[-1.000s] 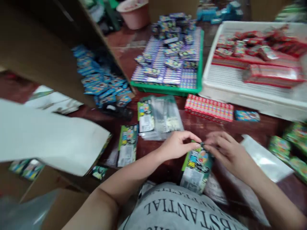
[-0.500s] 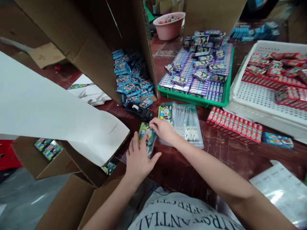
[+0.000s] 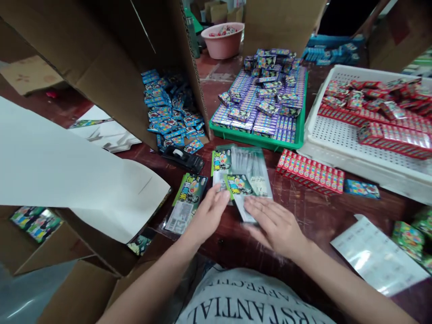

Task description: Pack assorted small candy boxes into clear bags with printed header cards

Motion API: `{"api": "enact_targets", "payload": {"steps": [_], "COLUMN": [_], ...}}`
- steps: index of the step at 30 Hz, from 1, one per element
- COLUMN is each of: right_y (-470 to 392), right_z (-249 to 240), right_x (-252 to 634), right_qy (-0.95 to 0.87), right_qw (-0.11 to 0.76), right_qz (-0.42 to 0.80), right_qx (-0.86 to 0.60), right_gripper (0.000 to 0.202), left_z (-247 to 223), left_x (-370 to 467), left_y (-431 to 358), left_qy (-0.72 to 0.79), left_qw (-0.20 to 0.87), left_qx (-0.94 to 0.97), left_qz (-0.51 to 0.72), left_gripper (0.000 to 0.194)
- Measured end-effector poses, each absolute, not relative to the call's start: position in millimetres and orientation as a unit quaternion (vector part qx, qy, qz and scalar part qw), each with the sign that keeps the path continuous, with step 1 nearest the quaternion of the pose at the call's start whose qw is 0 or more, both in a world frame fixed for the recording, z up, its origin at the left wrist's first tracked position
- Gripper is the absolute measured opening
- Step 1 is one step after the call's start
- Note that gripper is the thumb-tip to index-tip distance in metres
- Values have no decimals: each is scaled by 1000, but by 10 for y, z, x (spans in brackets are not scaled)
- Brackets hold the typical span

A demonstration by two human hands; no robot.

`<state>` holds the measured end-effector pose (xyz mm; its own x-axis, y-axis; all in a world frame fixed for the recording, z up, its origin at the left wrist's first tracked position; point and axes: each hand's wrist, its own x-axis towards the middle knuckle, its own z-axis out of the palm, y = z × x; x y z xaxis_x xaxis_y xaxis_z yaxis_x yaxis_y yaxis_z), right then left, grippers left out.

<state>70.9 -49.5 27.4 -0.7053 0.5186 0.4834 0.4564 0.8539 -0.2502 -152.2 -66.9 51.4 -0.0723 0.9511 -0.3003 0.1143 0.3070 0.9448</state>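
Between my hands is a flat green-and-black printed packet [image 3: 239, 184], tilted over the table. My left hand [image 3: 211, 211] pinches its left edge. The fingers of my right hand [image 3: 275, 220] lie across its lower right part, thumb underneath. A similar packet [image 3: 194, 188] with a pale label lies flat just left of my left hand. Behind the held one, clear plastic packets [image 3: 250, 157] with the same green header are lying on the table, partly covered. A black tape dispenser [image 3: 182, 158] stands beyond my left hand.
A green tray [image 3: 256, 140] holds rows of purple boxes. At right are a white perforated basket [image 3: 330, 137] of red boxes and a red box row [image 3: 310, 173]. Blue packets [image 3: 172, 112] are heaped in a tall carton [image 3: 199, 90]. A person's arm [image 3: 373, 20] shows behind.
My left hand has left the packet now lying at left. Both hands are now on another packet further right, and my right hand has moved down and right. The view has shifted rightward.
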Motion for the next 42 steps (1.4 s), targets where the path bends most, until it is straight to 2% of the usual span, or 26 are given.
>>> {"api": "enact_targets", "payload": {"steps": [1,3,5,6,10,15,19,22,24,26,28,29,32,36,40,42], "right_y": [-584,-689,-676,-632,-392,-289,-264,-264,-314,-411,-545,-617,-801,-923,-880,-761], "right_z": [361,513,613,639,633,713,994,1099,1023,833,584,458,145,-78,-128,-72], "right_x": [778,930,1107,1203,1558,1869,2209,2411,2421,2312,2117,2006,1707,1488,1547,1760], "right_qy": [-926,-934,-919,-900,-819,-812,-858,-862,-828,-742,-632,-590,-539,-549,-594,-624], "right_qw": [274,241,222,227,262,207,103,89,160,284,371,381,363,319,273,276], "right_qz": [61,100,153,167,129,120,259,354,358,334,353,381,385,249,245,250], "right_qx": [-253,-244,-288,-332,-494,-533,-432,-352,-401,-507,-582,-601,-655,-732,-716,-687], "right_gripper": [59,78,93,92,60,22,22,21,21,26,35,37,36,31,29,30], "left_z": [503,455,403,384,385,432,435,413,378,327,260,222,97,-29,23,158], "left_x": [-1391,-1131,-897,-796,-491,-271,-233,-226,-200,-156,-99,-67,22,44,-168,-367], "left_y": [-581,-425,-324,-298,-274,-248,-235,-246,-256,-267,-287,-303,-383,-532,-534,-372], "left_qy": [570,515,491,477,403,384,319,323,372,409,424,429,467,557,543,534], "left_qw": [614,692,678,660,599,580,705,767,745,712,694,689,648,535,520,466], "left_qx": [368,306,363,418,621,674,615,546,536,528,510,501,506,556,619,672], "left_qz": [404,403,408,402,306,250,152,95,138,218,281,299,325,306,229,213], "left_gripper": [57,52,45,42,33,40,45,49,37,26,23,24,28,35,41,49]}}
